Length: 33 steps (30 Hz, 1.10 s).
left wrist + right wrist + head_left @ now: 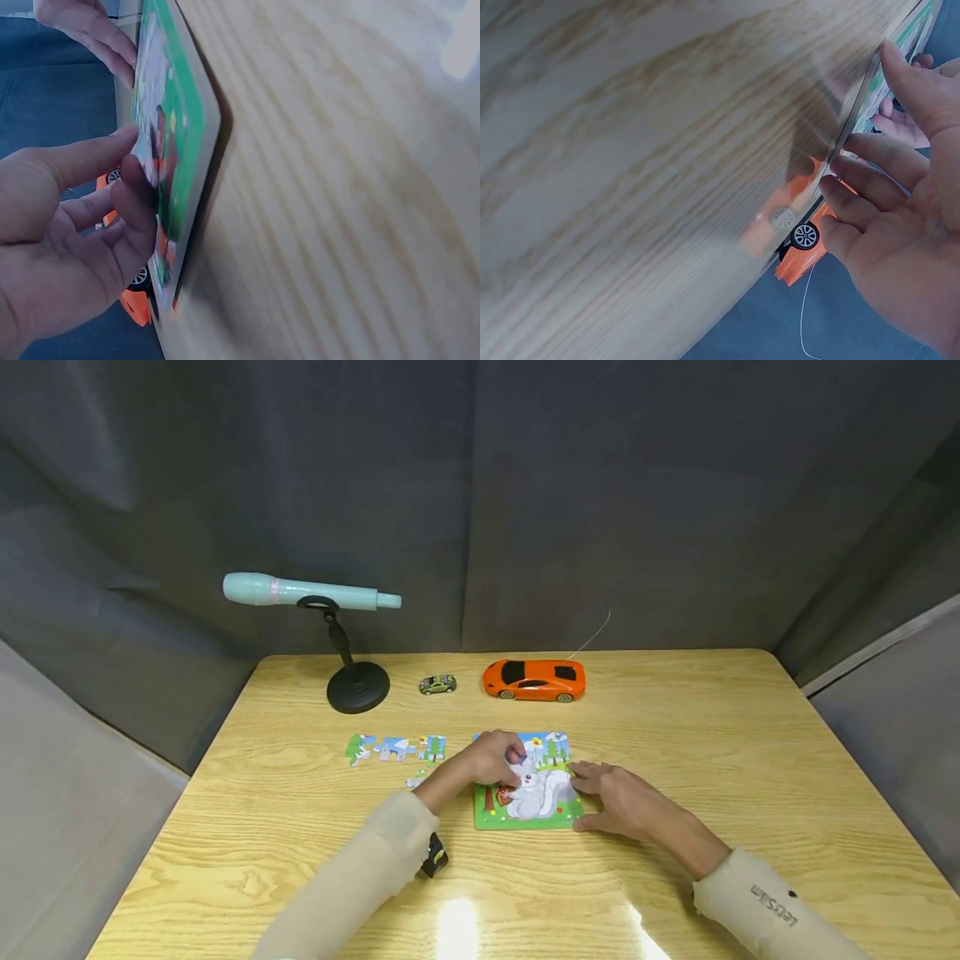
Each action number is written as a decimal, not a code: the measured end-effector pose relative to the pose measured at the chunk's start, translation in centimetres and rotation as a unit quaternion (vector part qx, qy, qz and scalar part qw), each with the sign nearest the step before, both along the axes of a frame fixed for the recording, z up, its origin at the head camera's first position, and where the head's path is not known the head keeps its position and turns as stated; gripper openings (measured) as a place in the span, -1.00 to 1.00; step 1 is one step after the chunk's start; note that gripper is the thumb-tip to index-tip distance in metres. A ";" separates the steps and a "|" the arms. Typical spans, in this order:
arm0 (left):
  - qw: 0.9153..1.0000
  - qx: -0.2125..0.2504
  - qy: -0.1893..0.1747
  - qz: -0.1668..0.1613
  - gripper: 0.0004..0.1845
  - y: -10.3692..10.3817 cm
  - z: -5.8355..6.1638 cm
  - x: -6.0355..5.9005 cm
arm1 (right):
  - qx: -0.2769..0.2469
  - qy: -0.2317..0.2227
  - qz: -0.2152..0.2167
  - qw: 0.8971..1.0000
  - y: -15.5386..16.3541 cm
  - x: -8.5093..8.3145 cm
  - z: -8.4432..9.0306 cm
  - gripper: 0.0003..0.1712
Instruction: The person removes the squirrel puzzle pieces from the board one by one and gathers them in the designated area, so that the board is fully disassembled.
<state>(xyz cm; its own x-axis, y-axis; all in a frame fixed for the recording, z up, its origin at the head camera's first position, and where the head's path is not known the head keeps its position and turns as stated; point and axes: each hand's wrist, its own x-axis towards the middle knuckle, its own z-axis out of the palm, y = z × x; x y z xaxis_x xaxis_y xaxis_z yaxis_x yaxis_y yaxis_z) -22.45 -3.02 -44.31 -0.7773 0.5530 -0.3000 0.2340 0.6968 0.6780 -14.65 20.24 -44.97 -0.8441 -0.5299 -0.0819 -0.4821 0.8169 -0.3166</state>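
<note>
A jigsaw puzzle (536, 797) in a green-edged board lies on the table, with a pale squirrel among trees. My left hand (495, 758) reaches over its upper left part, fingers bent. In the left wrist view, the left thumb (112, 146) and curled fingers come right down to the picture's face; I cannot tell whether a piece is between them. My right hand (618, 797) rests along the board's right edge, its fingers extended and thumb at the near corner. Loose puzzle pieces (395, 747) lie left of the board, and another piece (415, 779) sits nearer the left wrist.
Behind the board stands an orange toy car (534, 681) with a thin antenna, beside a small green toy car (437, 684). A light-blue microphone (315, 592) on a black stand (358, 687) is back left. A black object (435, 857) shows beside the left sleeve.
</note>
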 end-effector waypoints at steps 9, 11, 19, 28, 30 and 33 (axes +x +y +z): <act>0.997 0.030 -0.062 0.038 -0.36 0.3 -0.5 0.6 | 0.000 0.001 -0.003 1.000 0.0 0.0 -0.1 -0.25; 0.997 0.028 -0.057 0.040 -0.35 0.3 -0.6 0.6 | 0.000 0.000 -0.003 1.000 0.0 0.0 0.0 -0.25; 0.998 0.037 -0.040 0.043 -0.34 0.2 -0.8 0.8 | 0.000 0.005 -0.004 1.000 0.0 0.1 0.0 -0.24; 0.998 0.061 -0.001 0.022 -0.60 -0.4 -1.3 0.6 | -0.002 0.001 -0.004 1.000 0.1 0.1 -0.1 -0.24; 0.997 0.068 0.012 0.021 -0.71 -0.5 -1.5 0.6 | -0.002 0.002 -0.004 1.000 0.1 0.1 -0.1 -0.24; 0.996 0.080 0.020 0.028 -0.80 -0.5 -1.6 0.5 | -0.003 0.003 -0.001 1.000 0.1 0.1 -0.2 -0.23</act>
<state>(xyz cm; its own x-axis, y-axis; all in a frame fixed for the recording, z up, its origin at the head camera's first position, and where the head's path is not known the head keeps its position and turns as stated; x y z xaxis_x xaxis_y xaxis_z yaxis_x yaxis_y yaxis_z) -21.99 -3.55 -45.91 -0.8179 0.5467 -0.1794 0.2272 0.5933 0.7723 -14.51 20.30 -45.14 -0.8460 -0.5282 -0.0731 -0.4821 0.8162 -0.3186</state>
